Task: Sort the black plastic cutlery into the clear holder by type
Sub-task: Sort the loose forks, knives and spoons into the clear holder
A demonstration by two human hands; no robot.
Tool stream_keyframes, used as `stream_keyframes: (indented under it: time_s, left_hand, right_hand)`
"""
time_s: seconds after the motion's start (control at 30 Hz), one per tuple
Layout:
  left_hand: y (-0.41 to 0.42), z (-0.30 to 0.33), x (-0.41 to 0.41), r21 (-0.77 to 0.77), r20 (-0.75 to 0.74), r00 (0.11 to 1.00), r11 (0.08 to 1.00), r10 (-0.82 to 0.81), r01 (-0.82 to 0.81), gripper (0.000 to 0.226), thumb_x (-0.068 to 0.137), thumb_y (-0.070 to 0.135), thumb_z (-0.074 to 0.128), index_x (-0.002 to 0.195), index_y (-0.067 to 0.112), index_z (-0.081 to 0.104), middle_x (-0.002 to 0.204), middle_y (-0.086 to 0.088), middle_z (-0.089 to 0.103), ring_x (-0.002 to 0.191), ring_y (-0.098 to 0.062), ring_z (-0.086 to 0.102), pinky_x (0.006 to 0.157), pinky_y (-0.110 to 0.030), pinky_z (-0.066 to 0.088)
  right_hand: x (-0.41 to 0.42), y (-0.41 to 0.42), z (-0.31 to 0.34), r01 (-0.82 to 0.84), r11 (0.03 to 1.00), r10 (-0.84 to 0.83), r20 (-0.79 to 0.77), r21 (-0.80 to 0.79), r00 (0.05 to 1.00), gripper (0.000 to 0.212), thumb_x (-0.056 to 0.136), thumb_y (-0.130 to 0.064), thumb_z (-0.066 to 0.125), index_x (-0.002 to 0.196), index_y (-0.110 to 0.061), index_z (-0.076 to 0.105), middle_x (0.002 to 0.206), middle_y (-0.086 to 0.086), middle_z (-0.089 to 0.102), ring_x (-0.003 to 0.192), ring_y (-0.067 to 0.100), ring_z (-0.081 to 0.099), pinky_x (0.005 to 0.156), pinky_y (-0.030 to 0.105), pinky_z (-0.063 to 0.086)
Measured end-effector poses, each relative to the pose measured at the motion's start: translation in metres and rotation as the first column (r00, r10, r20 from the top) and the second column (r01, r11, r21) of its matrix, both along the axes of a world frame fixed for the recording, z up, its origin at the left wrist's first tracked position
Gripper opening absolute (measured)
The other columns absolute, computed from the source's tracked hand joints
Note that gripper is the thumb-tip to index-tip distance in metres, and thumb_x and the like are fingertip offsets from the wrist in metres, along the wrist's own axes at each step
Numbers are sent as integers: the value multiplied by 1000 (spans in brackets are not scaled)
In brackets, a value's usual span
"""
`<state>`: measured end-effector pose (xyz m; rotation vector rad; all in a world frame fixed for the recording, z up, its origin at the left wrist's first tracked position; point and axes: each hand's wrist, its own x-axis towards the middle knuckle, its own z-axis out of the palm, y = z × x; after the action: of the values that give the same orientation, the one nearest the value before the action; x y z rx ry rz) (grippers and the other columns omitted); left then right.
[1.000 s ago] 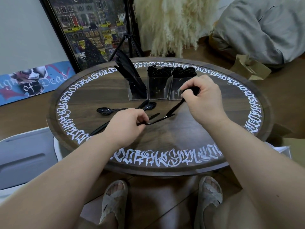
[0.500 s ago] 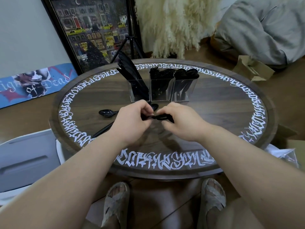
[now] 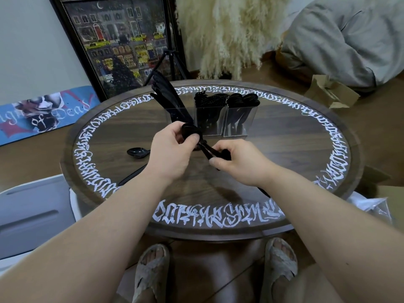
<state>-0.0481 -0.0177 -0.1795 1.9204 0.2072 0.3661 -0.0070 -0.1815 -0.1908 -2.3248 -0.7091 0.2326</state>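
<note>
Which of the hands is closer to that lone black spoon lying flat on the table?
The left. The left hand is just right of the spoon, gripping cutlery; the right hand is farther right, beyond the left.

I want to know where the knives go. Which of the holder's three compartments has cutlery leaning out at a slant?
The left compartment of the clear holder: its long black pieces fan up and leftward, well above the rim. Cutlery in the middle compartment and right compartment stands nearly upright.

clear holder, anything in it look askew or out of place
In the clear holder, the knives in the left compartment lean far out to the left, while the forks and spoons stand about upright. Nothing looks spilled or broken.
</note>
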Motion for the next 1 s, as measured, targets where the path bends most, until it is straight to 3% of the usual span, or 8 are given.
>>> stream_keyframes:
  time_s: [0.1,0.2,0.37,0.47,0.53,0.67,0.83,1.0]
  left_hand:
    - [-5,-1,3,-43,-24,998,998,-51,50,10,91,11,55,85,18,59,82,-1,65,82,-17,69,84,-41,54]
    - [-12,0,2,-20,-78,990,993,-119,117,16,99,10,44,90,18,55,90,-2,66,75,-9,72,77,-32,52]
    - [-11,-3,1,142,-118,991,986,-68,85,16,99,20,45,87,26,54,60,6,62,56,-1,58,59,-22,43]
    - [-9,-4,4,139,-102,994,989,-36,50,18,98,18,45,83,20,55,66,8,60,54,-7,52,58,-26,42]
    - [-10,-4,5,113,-136,990,993,-31,47,19,98,16,42,86,14,57,68,9,59,60,-13,49,58,-26,41]
    - [-16,-3,3,-24,-211,971,993,-115,112,22,98,8,38,94,11,60,72,2,53,63,-12,45,53,-16,37]
    - [-22,2,-1,-102,-186,964,980,-190,173,34,96,4,37,88,22,64,62,8,53,56,-1,46,52,-9,37]
    - [-22,7,-2,-176,-210,955,969,-211,175,38,94,3,32,91,21,65,72,5,58,56,-8,58,55,-19,44]
  right_hand:
    - [-1,-2,4,64,997,-64,-9,52,998,24,90,-35,59,111,-24,60,96,-10,64,91,10,57,80,27,42]
    - [1,-2,10,162,972,-157,-43,172,987,11,92,-25,49,103,-23,51,89,-6,60,83,14,54,76,33,42]
    - [4,-2,20,358,848,-321,-157,391,934,14,87,-7,41,81,-17,49,71,4,57,62,18,55,65,39,49]
    - [4,-1,22,382,780,-261,-297,495,919,21,84,0,53,72,-16,58,76,19,66,61,16,58,59,26,47]
    - [3,-1,23,349,771,-180,-343,533,922,23,82,3,61,70,-17,64,80,15,69,66,11,58,57,17,44]
    - [-1,2,20,302,757,-72,-385,580,920,22,83,3,64,75,-16,69,74,3,66,67,11,59,56,21,47]
    - [1,7,15,328,764,-202,-277,555,939,20,80,-2,71,73,-17,60,67,2,60,64,15,57,60,30,49]
    - [0,9,13,377,723,-215,-330,579,919,21,82,-3,71,73,-12,54,66,4,60,59,15,62,55,24,51]
